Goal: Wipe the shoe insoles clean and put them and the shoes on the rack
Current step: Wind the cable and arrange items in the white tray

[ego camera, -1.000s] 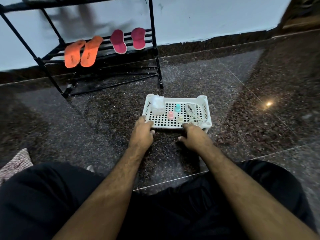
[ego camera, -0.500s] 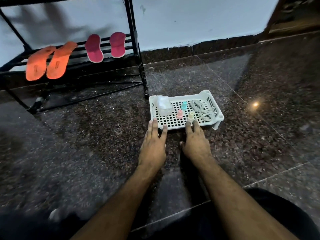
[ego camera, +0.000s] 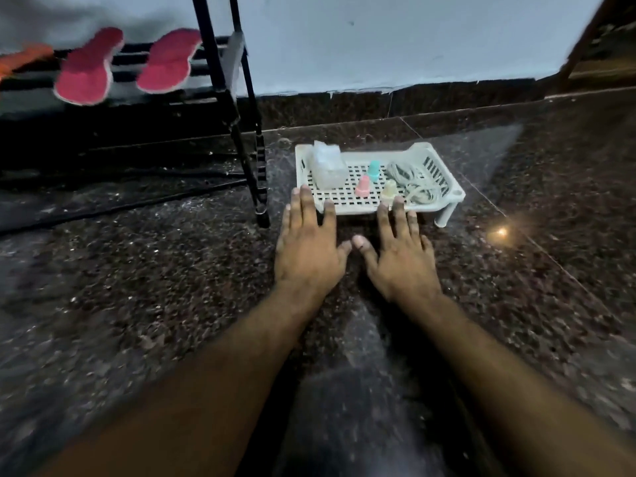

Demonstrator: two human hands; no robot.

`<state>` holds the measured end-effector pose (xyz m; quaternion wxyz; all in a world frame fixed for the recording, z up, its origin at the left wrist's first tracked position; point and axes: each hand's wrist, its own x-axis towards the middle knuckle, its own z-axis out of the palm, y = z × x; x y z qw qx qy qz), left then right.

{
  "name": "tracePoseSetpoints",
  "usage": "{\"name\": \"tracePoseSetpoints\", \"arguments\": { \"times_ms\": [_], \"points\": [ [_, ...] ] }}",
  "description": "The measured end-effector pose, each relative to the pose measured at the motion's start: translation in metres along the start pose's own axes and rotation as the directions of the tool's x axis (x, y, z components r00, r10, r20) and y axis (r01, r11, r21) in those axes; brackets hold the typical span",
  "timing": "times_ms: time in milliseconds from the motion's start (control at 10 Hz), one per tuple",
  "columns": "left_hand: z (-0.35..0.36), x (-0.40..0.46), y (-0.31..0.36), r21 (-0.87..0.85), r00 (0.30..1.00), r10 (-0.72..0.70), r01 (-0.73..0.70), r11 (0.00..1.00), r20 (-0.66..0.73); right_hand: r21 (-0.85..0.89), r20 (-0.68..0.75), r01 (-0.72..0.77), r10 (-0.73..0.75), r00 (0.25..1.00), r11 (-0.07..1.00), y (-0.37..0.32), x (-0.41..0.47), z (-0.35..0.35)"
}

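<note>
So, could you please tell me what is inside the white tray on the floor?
The white tray holds a clear wrapped packet, three small caps, teal, pink and cream, and coiled cord. The fingertips hide part of its near edge.

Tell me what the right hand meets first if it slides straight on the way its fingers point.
The right hand lies flat, fingers toward the white tray. Its fingertips already seem to be at the tray's near rim, so it meets that first, then probably the yellow cone just behind.

We see a dark speckled granite floor (ego camera: pixel 137 270) carrying a white perforated plastic tray (ego camera: pixel 347 208) on short legs and, just beside it, a black metal shoe rack (ego camera: pixel 256 180).
</note>
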<state>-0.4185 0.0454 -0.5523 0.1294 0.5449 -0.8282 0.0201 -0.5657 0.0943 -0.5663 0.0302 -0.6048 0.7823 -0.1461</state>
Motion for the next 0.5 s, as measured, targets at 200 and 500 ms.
{"name": "tracePoseSetpoints", "arguments": {
  "times_ms": [200,500],
  "points": [
    [0.014,0.068,-0.022,0.119,1.000,-0.015,0.018,0.993,-0.026,0.003,0.029,0.064,-0.064,0.998,0.998,-0.001,0.081,0.016],
    [-0.024,0.056,-0.034,0.078,0.992,0.106,-0.101,0.992,-0.061,-0.032,0.141,0.028,-0.023,0.990,0.999,-0.028,0.070,-0.009]
  ]
}}
